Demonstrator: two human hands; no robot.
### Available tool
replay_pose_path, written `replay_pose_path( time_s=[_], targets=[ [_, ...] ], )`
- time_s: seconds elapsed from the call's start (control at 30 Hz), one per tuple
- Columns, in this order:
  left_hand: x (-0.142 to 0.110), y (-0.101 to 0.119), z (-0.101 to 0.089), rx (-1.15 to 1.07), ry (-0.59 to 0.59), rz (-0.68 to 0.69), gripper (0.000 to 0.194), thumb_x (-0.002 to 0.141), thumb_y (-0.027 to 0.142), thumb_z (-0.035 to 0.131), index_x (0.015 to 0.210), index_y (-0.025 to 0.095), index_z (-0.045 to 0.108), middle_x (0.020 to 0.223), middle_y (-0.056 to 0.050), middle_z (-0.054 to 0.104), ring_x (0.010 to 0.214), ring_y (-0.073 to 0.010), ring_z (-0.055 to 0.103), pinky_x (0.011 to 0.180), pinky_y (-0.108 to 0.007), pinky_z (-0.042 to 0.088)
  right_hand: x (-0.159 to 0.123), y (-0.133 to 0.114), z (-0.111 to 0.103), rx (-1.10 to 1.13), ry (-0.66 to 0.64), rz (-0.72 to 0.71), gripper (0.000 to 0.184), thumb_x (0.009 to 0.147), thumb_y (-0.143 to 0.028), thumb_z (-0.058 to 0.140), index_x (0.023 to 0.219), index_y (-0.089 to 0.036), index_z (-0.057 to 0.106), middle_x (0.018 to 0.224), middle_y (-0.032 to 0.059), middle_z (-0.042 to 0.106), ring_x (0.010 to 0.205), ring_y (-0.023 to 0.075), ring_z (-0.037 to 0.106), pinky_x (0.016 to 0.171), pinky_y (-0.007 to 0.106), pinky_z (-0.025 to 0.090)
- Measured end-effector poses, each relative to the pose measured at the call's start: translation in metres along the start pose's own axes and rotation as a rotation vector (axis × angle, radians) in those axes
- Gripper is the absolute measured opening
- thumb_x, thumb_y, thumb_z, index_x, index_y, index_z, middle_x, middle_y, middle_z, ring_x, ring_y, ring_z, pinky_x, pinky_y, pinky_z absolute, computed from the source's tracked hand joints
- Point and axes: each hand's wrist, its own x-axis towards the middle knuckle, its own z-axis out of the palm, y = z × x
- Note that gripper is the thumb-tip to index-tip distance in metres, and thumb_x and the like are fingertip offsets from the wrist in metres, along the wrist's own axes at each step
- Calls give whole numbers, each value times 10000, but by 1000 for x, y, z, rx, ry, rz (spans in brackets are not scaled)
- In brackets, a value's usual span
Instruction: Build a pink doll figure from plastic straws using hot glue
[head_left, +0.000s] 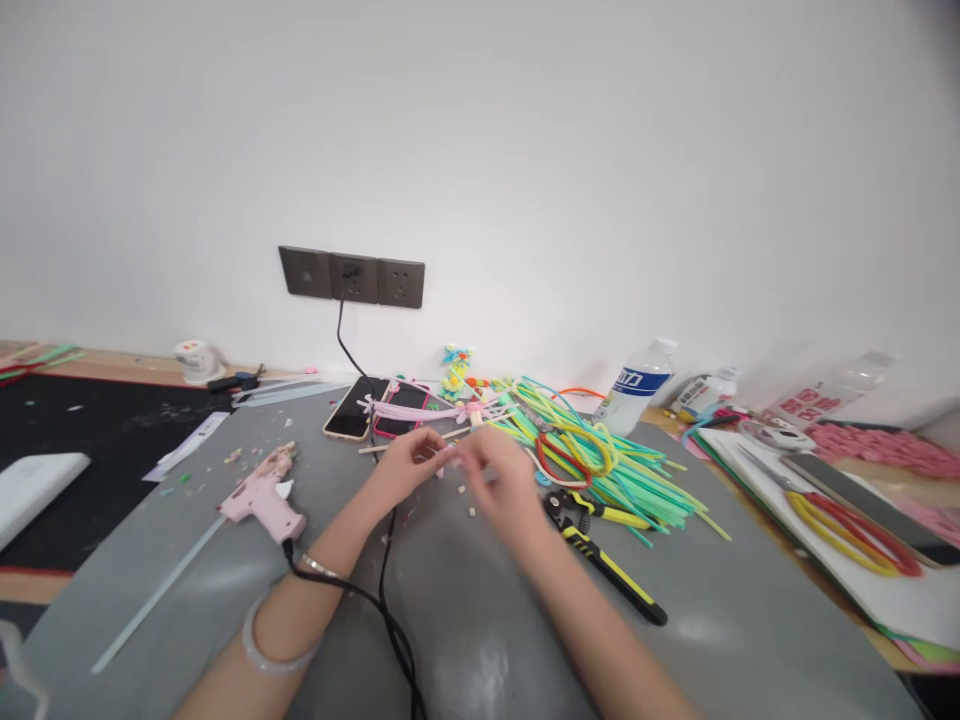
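Observation:
My left hand [411, 465] and my right hand [501, 475] meet above the grey work mat, fingertips almost together. Both are closed in a pinch on a small pink piece [448, 460], mostly covered by the fingers; its kind is unclear. The right fingers are slightly blurred. Just beyond the hands lies a bundle of pink pipe cleaners [416, 411], across two phones [352, 412]. Right of my right hand is a heap of green and yellow pipe cleaners [615, 475], with yellow-and-black wire strippers [607, 565] in front of it.
A pink glue gun [262, 495] lies left, its black cord running beneath my left forearm. A water bottle [634, 388] stands at the back right. Scissors [847, 530] rest on papers at far right. A small yellow-and-blue figure [455, 372] stands by the wall, near a socket panel [352, 277].

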Motion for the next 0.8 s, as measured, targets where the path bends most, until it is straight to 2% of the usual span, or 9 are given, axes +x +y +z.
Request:
replay_pose_path(
  time_s=[0.07, 0.13, 0.2, 0.27, 0.37, 0.43, 0.6, 0.7, 0.8],
  targets=[
    [0, -4, 0, -3, 5, -4, 326, 746, 477, 703, 727, 183, 563, 679, 10, 640, 641, -158, 608, 638, -282, 503, -1, -43, 33, 2, -273, -151, 191, 941, -232, 492, 823, -232, 642, 860, 62, 683, 851, 235, 619, 773, 356, 495],
    [0, -7, 0, 13, -7, 2, 300, 747, 445, 716, 755, 177, 583, 726, -3, 658, 672, -160, 624, 680, -297, 522, -3, -81, 70, -65, -501, -180, 178, 925, -284, 560, 1054, -189, 637, 976, 88, 683, 922, 241, 617, 810, 359, 514],
    [-1, -8, -1, 39, -10, 22, 280, 766, 424, 710, 785, 171, 592, 764, -15, 667, 697, -159, 631, 707, -304, 531, -2, -107, 105, -184, -602, -38, 493, 807, -363, 718, 1209, -114, 577, 1067, 144, 666, 948, 299, 614, 800, 421, 531],
    [-1, -8, -1, 45, -10, 36, 278, 777, 418, 704, 798, 167, 588, 761, -19, 666, 691, -156, 632, 709, -303, 533, 0, -120, 133, -252, -661, 118, 802, 752, -356, 776, 1402, -47, 421, 1138, 194, 645, 959, 320, 632, 783, 439, 546],
    [0, -9, -2, 15, 27, 29, 296, 750, 409, 735, 820, 166, 582, 764, -27, 678, 697, -160, 648, 710, -302, 534, 5, -124, 160, -323, -705, 236, 819, 806, -238, 707, 1484, -22, 301, 1099, 220, 666, 896, 312, 680, 719, 430, 569],
    [1, -9, -3, -9, 70, 36, 320, 718, 400, 768, 859, 166, 601, 816, -41, 701, 748, -175, 670, 725, -304, 540, 8, -122, 169, -352, -707, 264, 721, 845, -139, 625, 1478, -2, 308, 1048, 225, 692, 853, 296, 710, 665, 398, 582],
    [2, -6, -3, -60, 107, 59, 336, 718, 412, 772, 904, 150, 673, 880, -73, 738, 796, -194, 688, 782, -325, 545, 14, -117, 174, -302, -738, 167, 616, 870, -26, 472, 1446, 107, 303, 997, 268, 727, 854, 285, 748, 652, 361, 607],
    [1, -3, -1, -71, 104, 69, 313, 735, 419, 760, 875, 147, 693, 849, -71, 736, 716, -179, 662, 723, -316, 540, 18, -113, 169, -222, -762, 221, 646, 865, -88, 515, 1442, 110, 304, 1028, 296, 720, 879, 324, 749, 670, 399, 616],
    [-1, -2, 4, -55, 103, 131, 278, 747, 406, 753, 829, 144, 706, 814, -58, 706, 675, -158, 629, 652, -279, 518, 24, -104, 161, -15, -753, 371, 573, 882, -239, 566, 1364, 40, 432, 1050, 300, 710, 909, 374, 736, 679, 456, 610]
  ],
)
